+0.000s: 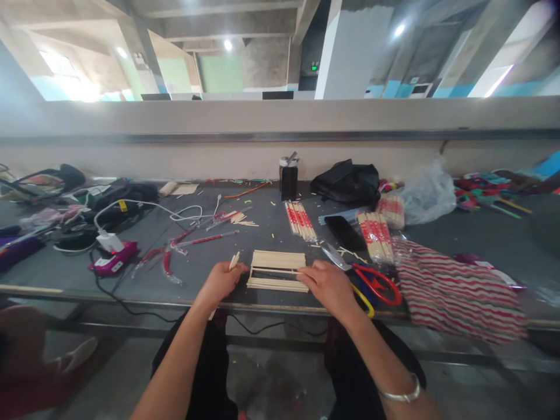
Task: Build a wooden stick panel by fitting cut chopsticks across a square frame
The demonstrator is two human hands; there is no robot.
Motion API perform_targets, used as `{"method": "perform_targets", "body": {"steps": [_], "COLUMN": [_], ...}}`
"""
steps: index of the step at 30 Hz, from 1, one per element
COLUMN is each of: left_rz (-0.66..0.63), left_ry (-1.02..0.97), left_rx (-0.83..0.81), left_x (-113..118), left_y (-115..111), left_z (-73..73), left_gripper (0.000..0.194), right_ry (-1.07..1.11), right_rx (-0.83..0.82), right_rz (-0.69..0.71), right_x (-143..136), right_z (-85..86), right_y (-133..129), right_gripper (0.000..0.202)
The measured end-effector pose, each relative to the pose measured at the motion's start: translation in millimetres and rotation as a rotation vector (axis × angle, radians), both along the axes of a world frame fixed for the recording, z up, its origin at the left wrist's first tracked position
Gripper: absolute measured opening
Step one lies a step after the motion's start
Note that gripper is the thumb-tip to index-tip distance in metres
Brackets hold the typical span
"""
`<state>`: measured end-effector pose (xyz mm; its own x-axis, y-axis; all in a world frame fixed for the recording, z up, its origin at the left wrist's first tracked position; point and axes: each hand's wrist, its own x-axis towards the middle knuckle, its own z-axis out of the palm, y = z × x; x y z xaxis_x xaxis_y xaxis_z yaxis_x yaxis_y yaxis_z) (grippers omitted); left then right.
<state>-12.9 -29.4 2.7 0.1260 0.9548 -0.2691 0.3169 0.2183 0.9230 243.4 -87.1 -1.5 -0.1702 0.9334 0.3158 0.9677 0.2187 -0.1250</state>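
Note:
A rectangular piece of pale wooden sticks [279,259] lies near the table's front edge, with a dark gap across its middle and one stick lying in that gap. At its left end my left hand [222,281] is closed around a few loose sticks [235,260], which poke up between the fingers. My right hand [329,286] pinches the right end of the stick in the gap, palm down. Both hands touch the ends of the piece.
Right of my hands lie red-handled scissors [377,284], a black phone [345,233], packs of sticks [375,236] and a striped cloth [457,291]. Leftward are a purple power strip [114,258], cables and red plastic wrappers [167,265]. A black holder [289,182] stands behind.

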Motion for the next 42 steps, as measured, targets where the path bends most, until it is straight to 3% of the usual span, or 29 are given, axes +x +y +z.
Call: {"method": "perform_targets", "body": {"steps": [15,20,26,42], "left_rz": [-0.007,-0.014,-0.015,-0.036], "left_ry": [0.098,0.09,0.075,0.095], "left_rx": [0.031,0.035,0.039,0.034], "left_x": [1,2,3,3], "left_y": [4,1,0,3], "left_z": [-5.6,-1.1,1.2,-3.0], "left_gripper": [0.043,0.042,0.045,0.045], "right_ry": [0.108,0.234,0.232,0.21], "right_rx": [0.019,0.08,-0.005,-0.058], "right_rz": [-0.029,-0.11,-0.201,-0.151], "right_x": [-2,6,13,4], "right_z": [-8.9,-10.5,-12.7,-11.7], "right_y": [2,-4,-9,-9], "right_gripper": [0.019,0.022,0.023,0.024]}}
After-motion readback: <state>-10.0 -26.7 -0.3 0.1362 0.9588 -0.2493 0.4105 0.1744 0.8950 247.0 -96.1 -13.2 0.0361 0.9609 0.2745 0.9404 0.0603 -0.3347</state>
